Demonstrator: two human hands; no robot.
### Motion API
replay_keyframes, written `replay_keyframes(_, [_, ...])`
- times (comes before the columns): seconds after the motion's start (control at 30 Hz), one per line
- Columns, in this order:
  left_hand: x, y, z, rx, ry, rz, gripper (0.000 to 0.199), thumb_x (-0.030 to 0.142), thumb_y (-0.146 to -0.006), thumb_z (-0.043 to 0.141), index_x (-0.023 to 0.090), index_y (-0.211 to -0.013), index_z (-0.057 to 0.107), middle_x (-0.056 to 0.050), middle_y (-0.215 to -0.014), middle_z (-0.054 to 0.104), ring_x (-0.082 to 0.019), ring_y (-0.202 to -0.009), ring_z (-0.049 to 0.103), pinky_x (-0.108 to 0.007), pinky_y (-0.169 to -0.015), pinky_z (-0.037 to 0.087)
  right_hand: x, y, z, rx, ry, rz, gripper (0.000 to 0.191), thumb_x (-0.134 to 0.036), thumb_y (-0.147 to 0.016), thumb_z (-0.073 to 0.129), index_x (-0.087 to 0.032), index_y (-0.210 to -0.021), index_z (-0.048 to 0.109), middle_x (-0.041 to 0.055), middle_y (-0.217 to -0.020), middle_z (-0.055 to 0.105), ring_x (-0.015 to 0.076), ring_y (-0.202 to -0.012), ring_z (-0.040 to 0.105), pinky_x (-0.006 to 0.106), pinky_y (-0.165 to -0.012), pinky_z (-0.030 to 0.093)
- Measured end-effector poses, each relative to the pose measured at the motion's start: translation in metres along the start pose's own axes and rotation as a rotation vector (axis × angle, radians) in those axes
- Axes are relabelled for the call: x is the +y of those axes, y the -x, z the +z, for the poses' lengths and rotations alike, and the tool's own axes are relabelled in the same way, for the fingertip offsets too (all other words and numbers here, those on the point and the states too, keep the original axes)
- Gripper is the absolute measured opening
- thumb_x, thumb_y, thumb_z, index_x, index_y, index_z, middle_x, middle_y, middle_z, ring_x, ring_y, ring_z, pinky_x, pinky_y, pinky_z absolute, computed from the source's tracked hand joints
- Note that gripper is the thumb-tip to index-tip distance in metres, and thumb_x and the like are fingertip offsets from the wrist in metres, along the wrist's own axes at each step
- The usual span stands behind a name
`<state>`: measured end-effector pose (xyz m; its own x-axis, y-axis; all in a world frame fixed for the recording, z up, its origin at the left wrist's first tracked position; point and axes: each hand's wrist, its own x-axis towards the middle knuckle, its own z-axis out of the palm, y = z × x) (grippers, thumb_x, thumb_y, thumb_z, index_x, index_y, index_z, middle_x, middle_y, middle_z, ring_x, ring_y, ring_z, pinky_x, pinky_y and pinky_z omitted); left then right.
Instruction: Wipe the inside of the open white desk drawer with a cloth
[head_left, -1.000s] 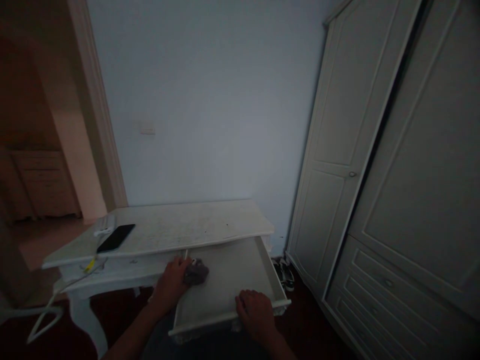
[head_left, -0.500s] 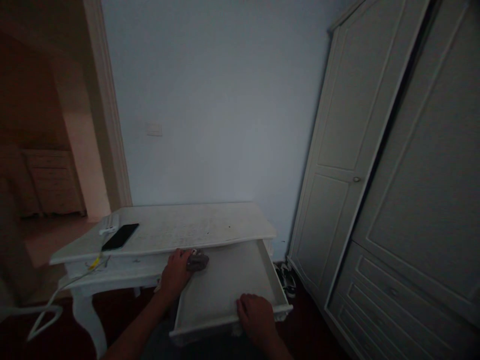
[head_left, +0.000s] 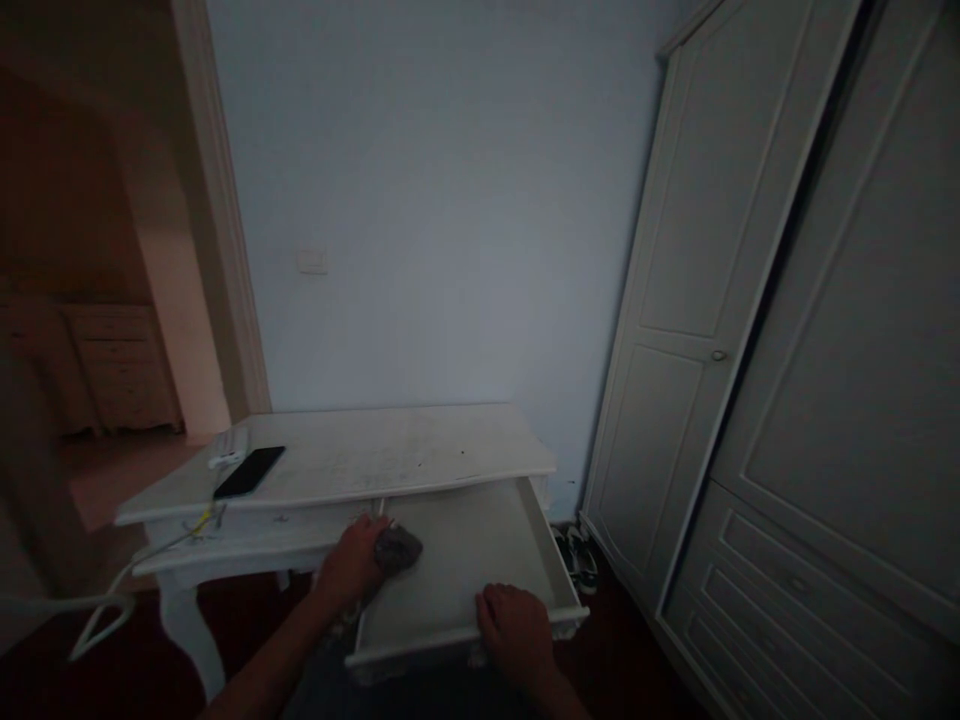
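Observation:
A white drawer (head_left: 457, 560) stands pulled out from the right half of a white desk (head_left: 322, 440). Its inside looks bare apart from what my left hand brings in. My left hand (head_left: 358, 558) is closed on a crumpled dark grey cloth (head_left: 397, 550) at the drawer's left side wall, near the desk front. With fingers curled over the drawer's front edge, my right hand (head_left: 514, 625) grips it right of the middle. The fingertips show on the inner side; the thumb's hold below is hidden.
A black phone (head_left: 250, 472) and a white power strip (head_left: 227, 448) lie on the desk's left end; a cable (head_left: 112, 600) hangs off there. Shoes (head_left: 576, 560) stand on the dark red floor right of the desk, beside a tall wardrobe (head_left: 667, 380). A doorway opens at left.
My left hand has moved the cloth a little toward me along the drawer's left side. My right hand stays on the front edge. The view has shifted slightly.

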<state>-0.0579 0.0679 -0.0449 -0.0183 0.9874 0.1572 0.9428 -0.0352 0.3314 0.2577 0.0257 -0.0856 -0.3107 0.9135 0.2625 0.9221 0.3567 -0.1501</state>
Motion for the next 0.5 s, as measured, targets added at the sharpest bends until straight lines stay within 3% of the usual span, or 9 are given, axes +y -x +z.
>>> replay_keyframes(0.1, [0.02, -0.025, -0.006, 0.119, -0.034, -0.062, 0.052, 0.031, -0.091, 0.062, 0.022, -0.142, 0.06, -0.015, -0.139, 0.06, -0.032, -0.129, 0.058, -0.04, -0.103, 0.048, 0.003, 0.002, 0.005, 0.006, 0.031, -0.021, 0.032, -0.03, -0.108, 0.048, -0.023, -0.093, 0.075, 0.0055, -0.089, 0.078, 0.0234, -0.084, 0.075, 0.031, -0.072, 0.04])
replay_keyframes(0.23, [0.024, -0.023, -0.004, 0.153, -0.051, -0.076, 0.052, 0.027, -0.087, 0.063, 0.022, -0.139, 0.062, -0.015, -0.137, 0.061, -0.033, -0.126, 0.059, -0.041, -0.099, 0.051, 0.006, 0.004, 0.009, 0.012, 0.061, -0.045, 0.032, -0.028, -0.108, 0.046, -0.023, -0.093, 0.074, 0.0052, -0.089, 0.078, 0.0238, -0.085, 0.074, 0.032, -0.073, 0.04])
replay_keyframes(0.3, [0.01, -0.006, 0.003, 0.104, 0.057, -0.035, 0.053, 0.036, -0.082, 0.071, 0.02, -0.132, 0.067, -0.013, -0.129, 0.068, -0.031, -0.119, 0.065, -0.038, -0.1, 0.052, 0.006, 0.004, 0.01, 0.023, 0.055, -0.059, 0.032, -0.027, -0.108, 0.045, -0.023, -0.092, 0.073, 0.0046, -0.089, 0.077, 0.0227, -0.084, 0.074, 0.032, -0.073, 0.04])
replay_keyframes(0.37, [-0.01, 0.016, 0.012, -0.013, 0.318, 0.028, 0.061, 0.047, -0.074, 0.079, 0.02, -0.127, 0.069, -0.012, -0.123, 0.073, -0.031, -0.115, 0.069, -0.039, -0.103, 0.053, 0.005, 0.004, 0.01, 0.032, 0.049, -0.069, 0.032, -0.026, -0.109, 0.046, -0.023, -0.091, 0.073, 0.0045, -0.088, 0.077, 0.0217, -0.084, 0.073, 0.031, -0.073, 0.039])
replay_keyframes(0.43, [-0.028, 0.04, 0.02, -0.18, 0.625, 0.089, 0.071, 0.05, -0.065, 0.085, 0.021, -0.128, 0.069, -0.01, -0.128, 0.076, -0.032, -0.119, 0.069, -0.04, -0.106, 0.052, 0.005, 0.003, 0.01, 0.038, 0.044, -0.07, 0.032, -0.027, -0.108, 0.047, -0.022, -0.09, 0.072, 0.0045, -0.087, 0.077, 0.0214, -0.083, 0.073, 0.031, -0.074, 0.039])
replay_keyframes(0.5, [-0.036, 0.06, 0.021, -0.261, 0.777, 0.096, 0.076, 0.051, -0.063, 0.086, 0.022, -0.131, 0.068, -0.01, -0.133, 0.075, -0.032, -0.122, 0.069, -0.042, -0.109, 0.051, 0.005, 0.003, 0.01, 0.05, 0.035, -0.069, 0.031, -0.026, -0.108, 0.047, -0.023, -0.09, 0.072, 0.0044, -0.088, 0.077, 0.0217, -0.084, 0.073, 0.031, -0.075, 0.039])
